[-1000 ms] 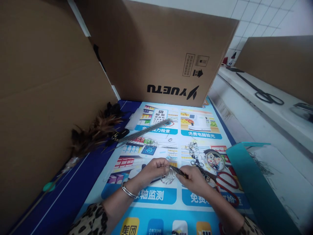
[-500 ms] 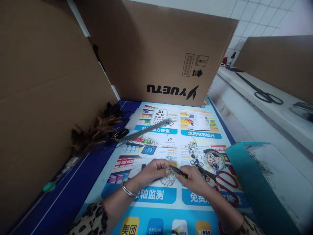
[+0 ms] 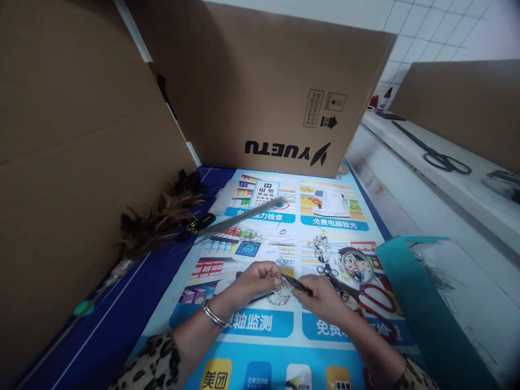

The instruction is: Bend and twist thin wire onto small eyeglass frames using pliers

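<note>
The wire loop is positioned between my two sets of fingertips. My left hand pinches it, thumb against index finger. My right hand is closed around dark pliers, tip at the left fingertips. Red-handled scissors lie right of my right fingers; a wire bundle lies beyond the left

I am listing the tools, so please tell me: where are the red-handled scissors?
In the head view, the red-handled scissors lie on the right side, between the right hand and the teal box.
</note>
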Tool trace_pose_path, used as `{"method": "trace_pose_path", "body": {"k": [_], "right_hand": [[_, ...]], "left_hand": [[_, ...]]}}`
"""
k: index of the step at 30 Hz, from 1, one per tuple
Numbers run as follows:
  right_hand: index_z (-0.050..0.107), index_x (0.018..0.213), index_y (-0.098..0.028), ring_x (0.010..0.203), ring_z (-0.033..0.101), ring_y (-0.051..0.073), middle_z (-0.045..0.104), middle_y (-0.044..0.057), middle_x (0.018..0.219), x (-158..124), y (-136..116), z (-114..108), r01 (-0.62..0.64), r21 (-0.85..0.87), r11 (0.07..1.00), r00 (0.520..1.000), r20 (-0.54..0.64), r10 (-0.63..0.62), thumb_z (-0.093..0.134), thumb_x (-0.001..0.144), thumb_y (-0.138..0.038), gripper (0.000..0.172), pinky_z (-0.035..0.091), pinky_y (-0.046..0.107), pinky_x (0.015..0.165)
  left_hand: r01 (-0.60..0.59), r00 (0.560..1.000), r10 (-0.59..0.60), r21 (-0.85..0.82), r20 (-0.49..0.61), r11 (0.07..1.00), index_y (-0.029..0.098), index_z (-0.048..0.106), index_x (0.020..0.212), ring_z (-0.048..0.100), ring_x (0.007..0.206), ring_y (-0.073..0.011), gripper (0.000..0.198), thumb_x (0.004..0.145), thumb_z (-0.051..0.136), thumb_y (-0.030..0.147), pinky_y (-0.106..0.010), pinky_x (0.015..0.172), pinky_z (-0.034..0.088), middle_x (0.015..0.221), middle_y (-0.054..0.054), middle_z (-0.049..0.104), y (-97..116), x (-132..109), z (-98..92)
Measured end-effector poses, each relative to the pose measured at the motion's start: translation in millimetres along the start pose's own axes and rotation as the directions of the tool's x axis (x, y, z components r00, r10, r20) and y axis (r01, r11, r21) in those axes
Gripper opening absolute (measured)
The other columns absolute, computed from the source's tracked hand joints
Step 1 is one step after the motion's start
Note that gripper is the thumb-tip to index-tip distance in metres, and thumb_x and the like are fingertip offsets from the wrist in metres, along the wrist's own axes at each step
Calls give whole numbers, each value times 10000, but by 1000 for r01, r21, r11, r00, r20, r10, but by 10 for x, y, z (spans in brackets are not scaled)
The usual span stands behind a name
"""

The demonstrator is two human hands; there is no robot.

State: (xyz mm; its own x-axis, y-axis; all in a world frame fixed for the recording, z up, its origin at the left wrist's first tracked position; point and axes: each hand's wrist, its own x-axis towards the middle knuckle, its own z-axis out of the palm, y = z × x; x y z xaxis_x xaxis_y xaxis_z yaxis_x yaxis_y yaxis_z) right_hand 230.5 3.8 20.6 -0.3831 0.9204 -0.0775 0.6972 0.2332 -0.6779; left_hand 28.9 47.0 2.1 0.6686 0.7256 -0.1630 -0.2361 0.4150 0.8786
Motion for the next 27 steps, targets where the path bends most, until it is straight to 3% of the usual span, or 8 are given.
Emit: {"method": "trace_pose_path", "body": {"k": [15,27], "right_hand": [[341,590,-180,499,411,80,411,-38,534,6,11,2,-4,-28,1000,1000,0,4,423,822,-326,287,214,194,476],[342,590,-181,490,398,77,400,-38,527,5,-12,-11,2,-8,1000,1000,13,-1,430,824,-319,286,212,193,469]], "left_hand": [[-7,1000,7,-47,0,999,97,544,702,446,512,-68,175,698,671,218,-187,504,334,584,4,531,1,-1,-2],[25,1000,-26,119,5,993,100,543,695,413,514,-62,178,702,663,231,-188,506,319,591,11,521,40,-9,34]]}}
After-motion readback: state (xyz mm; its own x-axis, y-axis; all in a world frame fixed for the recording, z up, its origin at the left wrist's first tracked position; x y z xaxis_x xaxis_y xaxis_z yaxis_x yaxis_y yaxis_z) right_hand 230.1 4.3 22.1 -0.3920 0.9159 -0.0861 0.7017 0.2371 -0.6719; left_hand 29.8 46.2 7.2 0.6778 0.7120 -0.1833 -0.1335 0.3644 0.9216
